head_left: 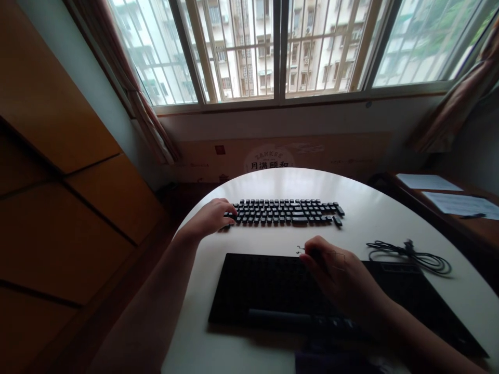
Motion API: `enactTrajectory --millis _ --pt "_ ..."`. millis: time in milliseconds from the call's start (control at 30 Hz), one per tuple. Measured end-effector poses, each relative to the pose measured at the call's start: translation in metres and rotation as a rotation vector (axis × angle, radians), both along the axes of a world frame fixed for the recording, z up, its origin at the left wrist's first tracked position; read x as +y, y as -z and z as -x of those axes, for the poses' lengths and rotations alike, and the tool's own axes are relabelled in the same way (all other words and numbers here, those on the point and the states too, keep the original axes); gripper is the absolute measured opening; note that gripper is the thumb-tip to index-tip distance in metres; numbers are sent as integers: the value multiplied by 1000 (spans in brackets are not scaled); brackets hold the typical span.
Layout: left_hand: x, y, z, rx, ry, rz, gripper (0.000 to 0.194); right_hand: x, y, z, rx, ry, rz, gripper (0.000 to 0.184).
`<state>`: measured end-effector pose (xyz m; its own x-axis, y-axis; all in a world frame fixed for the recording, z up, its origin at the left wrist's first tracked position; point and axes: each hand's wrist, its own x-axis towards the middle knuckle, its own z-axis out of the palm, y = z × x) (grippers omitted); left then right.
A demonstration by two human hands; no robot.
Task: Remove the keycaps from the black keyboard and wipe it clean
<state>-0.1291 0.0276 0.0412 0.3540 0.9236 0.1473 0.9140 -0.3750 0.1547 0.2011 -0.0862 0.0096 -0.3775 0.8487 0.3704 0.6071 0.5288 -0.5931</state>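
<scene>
Loose black keycaps (278,212) lie in rows across the white table, laid out like a keyboard. My left hand (210,215) is at the left end of these rows, its thumb and fingertips closed around a keycap there; the fingers partly hide it. Below the rows lies a black keyboard base (265,285), its surface dark. Over its upper edge my right hand (327,262) is closed around a wire keycap puller (300,250), whose thin bent wire ends stick out to the left past the fingers. Most of the puller is hidden in the fist.
A coiled black cable (413,254) lies to the right of the base. Papers (460,204) and a pen rest on a wooden side table (413,195) at the right. A dark purple item (331,362) shows at the bottom edge. A wooden cabinet (47,208) stands at the left.
</scene>
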Motion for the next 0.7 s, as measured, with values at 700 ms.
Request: enactTrajectory --millis 700 --pt "6 13 -3 170 -123 210 25 -2 1 5 51 -122 -34 17"
